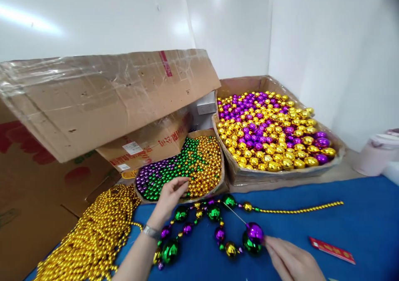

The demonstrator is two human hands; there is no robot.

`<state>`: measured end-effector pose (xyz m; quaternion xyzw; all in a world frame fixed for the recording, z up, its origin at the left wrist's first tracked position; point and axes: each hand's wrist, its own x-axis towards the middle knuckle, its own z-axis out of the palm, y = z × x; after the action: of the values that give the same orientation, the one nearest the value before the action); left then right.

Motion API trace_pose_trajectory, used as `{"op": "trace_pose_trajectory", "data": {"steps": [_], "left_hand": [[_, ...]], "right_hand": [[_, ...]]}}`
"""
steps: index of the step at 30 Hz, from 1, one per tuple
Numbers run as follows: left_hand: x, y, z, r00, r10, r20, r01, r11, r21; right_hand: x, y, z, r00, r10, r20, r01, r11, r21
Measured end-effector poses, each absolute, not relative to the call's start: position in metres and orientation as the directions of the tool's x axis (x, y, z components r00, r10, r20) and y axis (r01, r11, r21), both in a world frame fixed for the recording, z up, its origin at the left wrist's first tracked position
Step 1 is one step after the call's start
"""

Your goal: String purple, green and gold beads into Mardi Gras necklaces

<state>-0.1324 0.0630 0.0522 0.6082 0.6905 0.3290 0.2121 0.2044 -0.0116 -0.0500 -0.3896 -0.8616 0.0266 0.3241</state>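
My left hand [172,193], with a silver watch [151,231] on its wrist, is over the box of small purple, green and gold beads [168,171]. Its fingers are pinched together; anything between them is hidden. My right hand [291,258] holds a large purple bead [254,232] at the lower right. From that bead a thin string [235,213] runs up to the left. A large green ball [252,246] lies just below it. The strand of mixed beads [213,213] curves over the blue cloth, ending in a gold bead chain [301,210].
A box of larger gold and purple balls [264,131] stands behind at the right. Gold bead strands [93,235] are heaped at the left under tilted cardboard [124,98]. A red packet [332,250] and pink container [375,153] sit at the right.
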Motion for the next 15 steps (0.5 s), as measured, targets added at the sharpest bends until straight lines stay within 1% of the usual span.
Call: {"op": "trace_pose_trajectory", "data": {"steps": [1, 2, 3, 4, 5, 6, 7, 9, 11, 15], "left_hand": [[-0.116, 0.056, 0.049, -0.135, 0.987, 0.090, 0.621, 0.013, 0.784], [-0.100, 0.048, 0.046, -0.098, 0.993, 0.063, 0.493, -0.007, 0.870], [-0.085, 0.041, 0.043, -0.064, 0.998, 0.012, 0.247, 0.004, 0.969], [-0.071, 0.035, 0.039, -0.022, 0.999, -0.035, 0.014, 0.035, 0.999], [-0.060, 0.030, 0.036, 0.021, 0.997, -0.075, -0.206, 0.077, 0.976], [-0.050, 0.026, 0.033, 0.058, 0.993, -0.105, -0.371, 0.119, 0.921], [-0.043, 0.023, 0.031, 0.082, 0.989, -0.126, -0.464, 0.150, 0.873], [-0.033, 0.021, 0.028, 0.103, 0.983, -0.149, -0.554, 0.181, 0.812], [-0.029, 0.020, 0.028, 0.109, 0.981, -0.159, -0.584, 0.193, 0.789], [-0.027, 0.017, 0.032, 0.107, 0.985, -0.135, -0.560, 0.172, 0.811]], "right_hand": [[0.202, -0.013, -0.048, -0.487, 0.698, 0.526, 0.648, 0.692, -0.319], [0.200, -0.014, -0.046, -0.485, 0.703, 0.520, 0.640, 0.691, -0.337], [0.197, -0.015, -0.043, -0.481, 0.706, 0.520, 0.631, 0.690, -0.353], [0.196, -0.016, -0.041, -0.476, 0.707, 0.523, 0.623, 0.691, -0.367], [0.194, -0.017, -0.038, -0.470, 0.707, 0.528, 0.617, 0.691, -0.375], [0.194, -0.018, -0.037, -0.465, 0.706, 0.534, 0.615, 0.691, -0.379], [0.194, -0.019, -0.035, -0.458, 0.708, 0.538, 0.618, 0.688, -0.379], [0.196, -0.020, -0.035, -0.451, 0.711, 0.539, 0.629, 0.682, -0.373], [0.199, -0.021, -0.036, -0.446, 0.713, 0.541, 0.637, 0.678, -0.367], [0.202, -0.021, -0.036, -0.444, 0.708, 0.550, 0.647, 0.678, -0.350]]}}
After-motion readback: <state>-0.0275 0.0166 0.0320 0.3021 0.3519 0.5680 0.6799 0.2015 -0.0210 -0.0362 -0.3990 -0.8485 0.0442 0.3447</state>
